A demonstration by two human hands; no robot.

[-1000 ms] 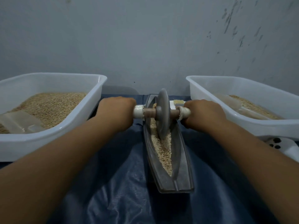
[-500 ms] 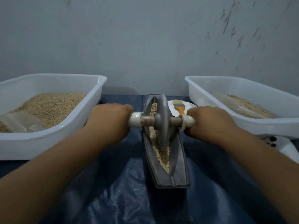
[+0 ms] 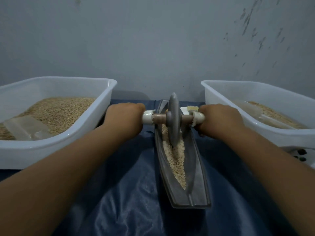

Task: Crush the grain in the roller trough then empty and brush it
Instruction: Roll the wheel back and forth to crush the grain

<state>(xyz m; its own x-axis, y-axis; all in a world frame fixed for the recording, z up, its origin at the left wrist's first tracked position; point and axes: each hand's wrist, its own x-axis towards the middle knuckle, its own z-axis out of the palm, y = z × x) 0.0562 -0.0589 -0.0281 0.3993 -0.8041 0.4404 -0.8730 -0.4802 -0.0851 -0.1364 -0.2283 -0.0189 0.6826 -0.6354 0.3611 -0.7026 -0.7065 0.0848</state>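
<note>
Mid-frame, the left hand (image 3: 125,119) and right hand (image 3: 219,120) each wrap an end of the roller's axle (image 3: 159,118), fingers curled under and hidden. The roller disc (image 3: 173,120) stands in the trough (image 3: 196,171), covering some grain (image 3: 176,159). A brush (image 3: 192,108) peeks out behind, mostly hidden.
</note>
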